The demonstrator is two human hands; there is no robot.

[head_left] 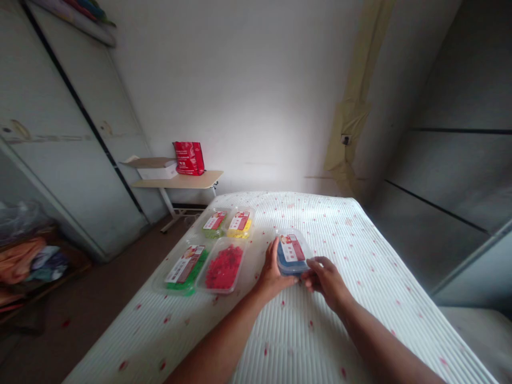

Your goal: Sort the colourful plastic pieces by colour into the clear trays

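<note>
Between my hands is a clear plastic container [293, 250] with blue contents and a red-and-white label on its lid. My left hand [273, 272] wraps round its left side and near edge, thumb along the front. At the near right corner, the bent fingers of my right hand [325, 277] pinch the rim of the lid. To the left sit a tub with red contents [224, 268], its top showing no label, and a labelled tub with green contents [186, 269]. Behind them are a labelled yellow tub [240, 223] and an olive-green one [214, 223].
Everything rests on a bed-like surface with a white ribbed, red-flecked cover [312, 325]. Beyond its far left corner, a small table [180, 182] bears a white box [157, 169] and a red bag [189, 158]. Clothes [32, 261] lie at the left; a wall stands behind.
</note>
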